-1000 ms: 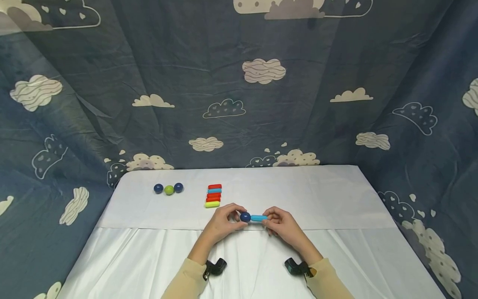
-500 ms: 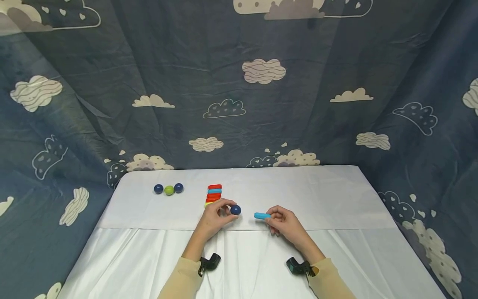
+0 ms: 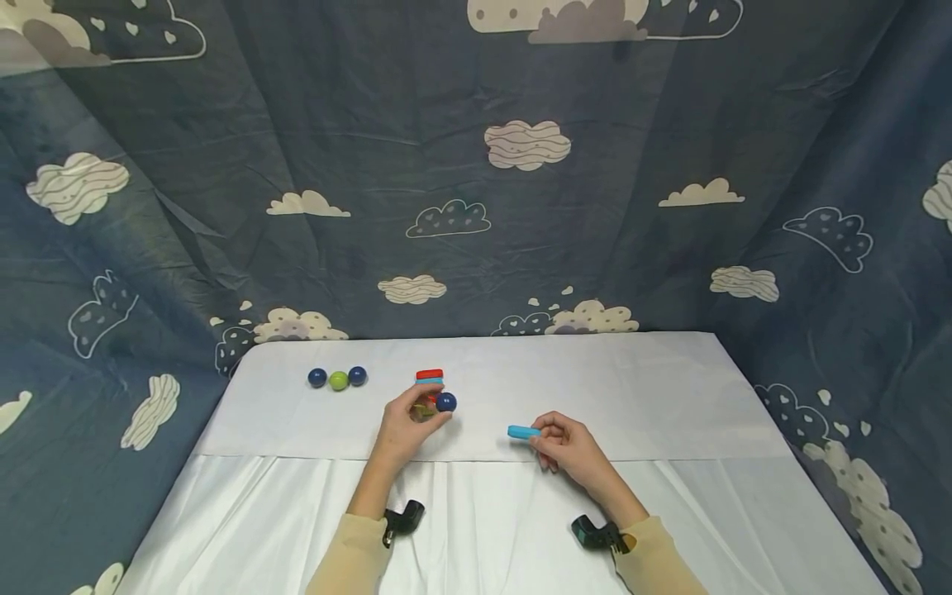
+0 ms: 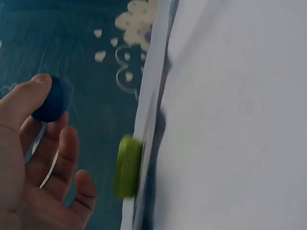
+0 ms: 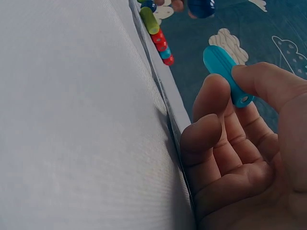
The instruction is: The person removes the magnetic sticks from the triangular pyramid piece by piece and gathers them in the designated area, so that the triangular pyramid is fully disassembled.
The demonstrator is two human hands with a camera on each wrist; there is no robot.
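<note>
Separation looks done: your left hand [image 3: 405, 423] pinches the dark blue glossy ball [image 3: 446, 402] beside the stacked red, blue and green plastic bars [image 3: 428, 378], while your right hand [image 3: 568, 446] pinches the light blue plastic bar [image 3: 524, 431] above the white cloth [image 3: 632, 397]; both pieces remain unplaced.

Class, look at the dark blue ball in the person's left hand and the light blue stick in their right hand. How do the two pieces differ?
The dark blue ball is round; the light blue stick is long and flat-sided with rounded ends. The ball is navy, the stick pale turquoise. The left hand holds the ball by the stack of sticks; the right hand pinches the stick further right. Both are held above the white table.
</note>
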